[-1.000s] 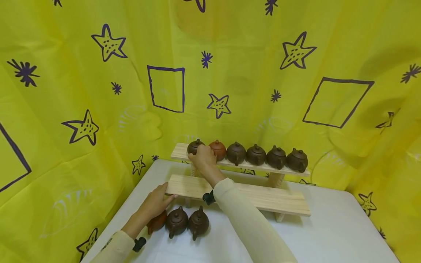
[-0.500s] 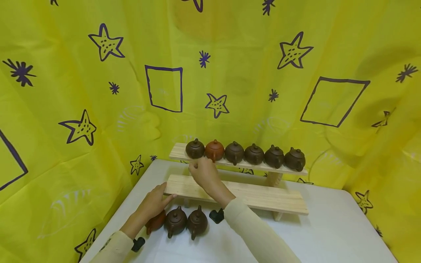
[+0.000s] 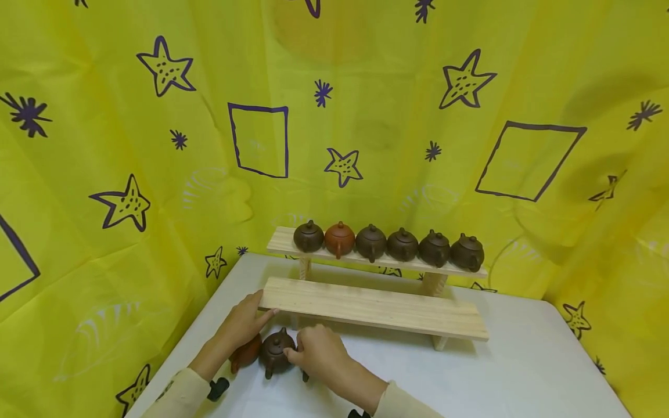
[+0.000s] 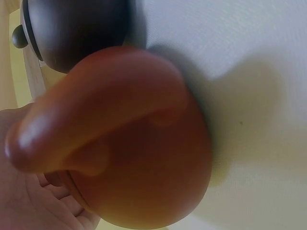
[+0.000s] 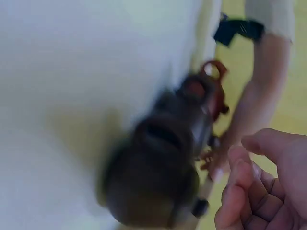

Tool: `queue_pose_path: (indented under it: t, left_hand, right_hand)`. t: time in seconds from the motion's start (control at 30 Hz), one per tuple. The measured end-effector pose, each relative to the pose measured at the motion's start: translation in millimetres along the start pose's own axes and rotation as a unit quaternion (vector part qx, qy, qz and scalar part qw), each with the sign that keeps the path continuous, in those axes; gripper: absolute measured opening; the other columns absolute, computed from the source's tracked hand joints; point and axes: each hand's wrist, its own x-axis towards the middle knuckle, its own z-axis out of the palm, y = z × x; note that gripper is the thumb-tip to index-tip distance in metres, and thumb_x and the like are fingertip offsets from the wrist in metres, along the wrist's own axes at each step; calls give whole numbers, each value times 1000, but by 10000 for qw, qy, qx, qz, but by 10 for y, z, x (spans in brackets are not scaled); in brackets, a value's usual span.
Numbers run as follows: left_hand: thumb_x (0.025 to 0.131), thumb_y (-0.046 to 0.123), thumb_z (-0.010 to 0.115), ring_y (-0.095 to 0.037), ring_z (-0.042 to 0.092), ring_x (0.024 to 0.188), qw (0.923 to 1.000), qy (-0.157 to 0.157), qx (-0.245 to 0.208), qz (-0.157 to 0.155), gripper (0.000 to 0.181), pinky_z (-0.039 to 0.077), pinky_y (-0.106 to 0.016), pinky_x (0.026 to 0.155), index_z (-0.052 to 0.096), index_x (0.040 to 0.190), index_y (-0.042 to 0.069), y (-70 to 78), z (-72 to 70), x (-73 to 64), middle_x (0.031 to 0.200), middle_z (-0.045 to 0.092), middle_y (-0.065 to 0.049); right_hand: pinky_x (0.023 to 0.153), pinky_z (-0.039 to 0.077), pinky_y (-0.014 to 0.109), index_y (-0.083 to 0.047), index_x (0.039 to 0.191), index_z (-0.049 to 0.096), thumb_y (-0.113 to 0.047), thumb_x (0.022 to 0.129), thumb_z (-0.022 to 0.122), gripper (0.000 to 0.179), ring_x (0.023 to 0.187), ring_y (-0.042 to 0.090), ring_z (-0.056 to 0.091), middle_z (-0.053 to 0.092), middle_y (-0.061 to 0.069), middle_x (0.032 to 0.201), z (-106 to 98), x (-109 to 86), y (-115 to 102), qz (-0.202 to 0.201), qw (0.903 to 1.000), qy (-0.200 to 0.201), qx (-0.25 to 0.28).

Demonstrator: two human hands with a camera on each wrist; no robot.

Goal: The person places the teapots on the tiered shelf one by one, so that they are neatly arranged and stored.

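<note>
My left hand (image 3: pixel 239 322) grips the left end of the lower wooden shelf (image 3: pixel 387 307), its thumb along the front edge. Below that hand a reddish-brown teapot (image 4: pixel 148 187) stands on the white table. Beside it is a dark brown teapot (image 3: pixel 276 352) with a round lid knob. My right hand (image 3: pixel 323 353) is over a third teapot (image 5: pixel 146 189), also dark, and hides most of it in the head view. In the right wrist view the thumb and loosely bent fingers are apart, with nothing between them.
The raised back shelf (image 3: pixel 282 239) carries a row of several teapots, one of them reddish (image 3: pixel 340 238) and the others dark. Wooden legs (image 3: pixel 434 283) support the shelves on the white table (image 3: pixel 522 371). A yellow patterned curtain (image 3: pixel 392 104) surrounds the table.
My right hand has let go of the dark teapot at the left of the back shelf and come down toward the teapots on the table. My left hand stays on the lower shelf.
</note>
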Motion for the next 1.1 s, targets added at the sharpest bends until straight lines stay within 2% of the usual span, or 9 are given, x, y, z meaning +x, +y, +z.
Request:
queue_pose_path:
  t: [0.2,0.3,0.37,0.43,0.53,0.67,0.77,0.93,1.1]
  left_hand:
    - [103,38,70,-50,57,134,10000,-4,-78,7,74,47,-62,109,44,153,-9,10,7,3,143,58,-34]
    - [103,37,70,-50,56,134,10000,3,-83,6,74,47,-62,110,44,153,-10,4,7,7,143,58,-34]
    - [103,38,70,-50,56,135,10000,-6,-88,-9,74,47,-62,110,44,153,-10,1,5,5,144,57,-34]
    - [103,39,69,-50,56,135,10000,-16,-96,-12,74,46,-62,110,44,153,-10,-3,6,5,144,57,-34]
    - [103,39,69,-50,55,136,9999,-21,-129,-36,75,46,-62,112,43,154,-9,-12,15,8,145,57,-33]
    - [104,39,69,-50,53,138,9999,-29,-126,-61,76,45,-62,113,41,155,-9,-20,23,10,147,55,-34]
    - [104,40,68,-51,53,138,9999,-24,-109,-44,77,45,-62,113,41,155,-10,-5,27,13,147,54,-35]
    - [104,40,68,-51,53,138,9999,-39,-129,-42,78,44,-63,113,40,155,-12,16,35,19,147,54,-36]
    - [103,39,69,-51,54,136,9999,-53,-87,-66,77,45,-63,112,41,155,-11,28,24,4,145,55,-35]
  right_hand:
    - [47,43,14,-13,55,64,-46,88,85,50,47,0,42,51,-9,50,206,-267,36,174,9957,-434,-794]
    - [63,61,30,-12,64,75,-45,86,87,41,58,9,63,68,-2,62,263,-349,95,370,9946,-450,-859]
    - [64,61,31,-11,72,78,-41,86,87,35,60,10,65,71,-1,66,279,-400,140,485,9956,-424,-683]
    - [59,58,30,-10,69,75,-37,88,84,34,57,9,61,65,-4,62,290,-451,180,566,9964,-372,-508]
    - [44,35,21,-13,54,59,-25,88,76,39,49,2,36,43,-11,51,284,-521,235,662,9970,-335,-238]
    - [40,28,20,-20,51,37,-17,81,70,45,43,1,27,31,-13,47,233,-572,295,913,9952,-357,16]
    - [40,32,22,-18,54,44,-22,86,74,44,43,4,33,41,-9,49,190,-558,337,1049,9943,-203,-25]
    - [48,48,32,-5,73,66,-38,93,81,42,57,20,65,66,9,66,229,-508,368,1108,9931,184,-341]
    - [52,57,36,2,87,70,-32,93,82,36,66,33,74,73,18,75,296,-487,339,1109,9926,215,-455]
